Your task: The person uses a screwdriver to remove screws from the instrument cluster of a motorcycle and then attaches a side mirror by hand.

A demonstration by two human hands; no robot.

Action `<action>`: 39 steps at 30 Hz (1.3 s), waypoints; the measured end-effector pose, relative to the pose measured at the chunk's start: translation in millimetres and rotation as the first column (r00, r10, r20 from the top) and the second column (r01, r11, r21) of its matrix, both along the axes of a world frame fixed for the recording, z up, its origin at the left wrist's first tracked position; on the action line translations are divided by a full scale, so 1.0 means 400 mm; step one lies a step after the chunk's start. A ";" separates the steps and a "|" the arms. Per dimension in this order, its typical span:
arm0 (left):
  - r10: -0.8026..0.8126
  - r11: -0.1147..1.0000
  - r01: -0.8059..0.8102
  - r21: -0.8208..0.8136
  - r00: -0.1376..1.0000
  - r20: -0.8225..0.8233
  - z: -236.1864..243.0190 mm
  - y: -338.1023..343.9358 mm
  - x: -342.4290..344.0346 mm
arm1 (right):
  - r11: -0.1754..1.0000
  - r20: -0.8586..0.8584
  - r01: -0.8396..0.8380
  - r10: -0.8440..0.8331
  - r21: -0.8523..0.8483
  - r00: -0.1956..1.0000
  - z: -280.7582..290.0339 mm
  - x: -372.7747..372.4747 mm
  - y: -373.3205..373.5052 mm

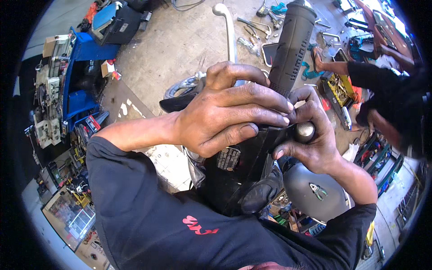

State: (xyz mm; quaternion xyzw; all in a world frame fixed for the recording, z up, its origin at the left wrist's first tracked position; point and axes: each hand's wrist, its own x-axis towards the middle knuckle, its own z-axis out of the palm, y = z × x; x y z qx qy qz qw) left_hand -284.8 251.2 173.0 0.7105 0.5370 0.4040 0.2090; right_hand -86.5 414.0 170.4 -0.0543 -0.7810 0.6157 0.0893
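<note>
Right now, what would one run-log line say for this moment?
left hand: at base of black handle | right hand: curled around rounded metal end | pliers: on grey surface

The handlebar grip (293, 47) is black, the lever (230, 35) silver.

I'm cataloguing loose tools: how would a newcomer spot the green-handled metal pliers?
Start at the person's right hand, then look below it to the broad, smooth matte-grey surface. Lying there are the metal pliers with green and black handles, the only tool visible on that surface.
</note>
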 end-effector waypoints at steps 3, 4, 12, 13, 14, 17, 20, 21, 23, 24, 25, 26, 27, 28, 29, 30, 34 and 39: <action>-0.042 0.999 0.042 0.010 0.999 -0.013 -0.003 0.002 -0.002 | 0.999 0.042 -0.012 0.013 -0.033 0.999 0.006 -0.008 0.004; -0.064 0.998 0.064 0.019 0.998 -0.019 -0.004 0.005 -0.004 | 0.998 0.051 0.008 -0.005 -0.060 0.999 0.002 -0.007 -0.001; -0.233 0.970 0.224 0.100 0.968 0.091 -0.025 0.015 -0.010 | 0.983 0.207 0.062 -0.025 -0.173 0.978 0.019 -0.015 -0.014; -0.251 0.964 0.243 0.109 0.966 0.068 -0.025 0.017 -0.012 | 0.979 0.250 0.081 -0.032 -0.188 0.968 0.028 -0.015 -0.017; -0.267 0.958 0.261 0.117 0.963 0.044 -0.027 0.020 -0.013 | 0.987 0.313 0.097 -0.053 -0.125 0.948 0.032 -0.009 -0.017; -0.299 0.942 0.301 0.149 0.954 -0.034 -0.023 0.026 -0.011 | 0.983 0.253 0.180 -0.180 0.025 0.950 0.015 0.017 -0.032; -0.316 0.936 0.328 0.128 0.943 -0.105 -0.007 0.026 -0.015 | 0.930 0.234 0.336 -0.363 0.151 0.902 0.017 0.038 -0.052; -0.310 0.935 0.324 0.142 0.944 -0.113 -0.006 0.023 -0.014 | 0.900 0.275 0.382 -0.430 0.212 0.860 0.034 0.048 -0.063; -0.280 0.941 0.298 0.160 0.952 -0.125 -0.014 0.011 -0.010 | 0.742 0.206 0.207 -0.423 0.638 0.883 0.134 0.027 -0.087; -0.277 0.942 0.294 0.163 0.953 -0.121 -0.005 0.007 -0.010 | 0.729 0.150 0.262 -0.447 0.632 0.882 0.178 0.034 -0.096; -0.272 0.943 0.287 0.166 0.956 -0.109 -0.005 0.004 -0.009 | 0.718 0.095 0.311 -0.464 0.623 0.881 0.217 0.048 -0.106; -0.266 0.945 0.280 0.169 0.959 -0.097 -0.009 0.004 -0.010 | 0.778 -0.032 0.538 -0.559 0.325 0.829 0.262 0.056 -0.142; -0.295 0.936 0.306 0.177 0.952 -0.084 -0.008 0.013 -0.006 | 0.786 -0.121 0.616 -0.608 0.047 0.785 0.279 0.070 -0.213; -0.307 0.934 0.316 0.165 0.948 -0.082 -0.003 0.017 -0.003 | 0.756 -0.212 0.610 -0.653 -0.238 0.727 0.292 0.081 -0.279; -0.301 0.938 0.311 0.153 0.950 -0.082 -0.009 0.006 -0.004 | 0.914 -0.366 0.351 -0.404 -0.205 0.839 0.292 0.054 -0.296; -0.336 0.923 0.345 0.171 0.938 -0.082 0.016 0.017 -0.003 | 0.988 -0.483 0.082 -0.137 -0.133 0.865 0.332 0.032 -0.325; -0.318 0.928 0.327 0.180 0.945 -0.079 0.004 0.011 -0.005 | 0.865 -0.580 -0.077 0.395 0.495 0.712 0.300 -0.050 -0.450; -0.312 0.933 0.323 0.160 0.946 -0.091 0.013 0.008 -0.010 | 0.855 -0.658 -0.033 0.422 0.517 0.624 0.305 -0.072 -0.526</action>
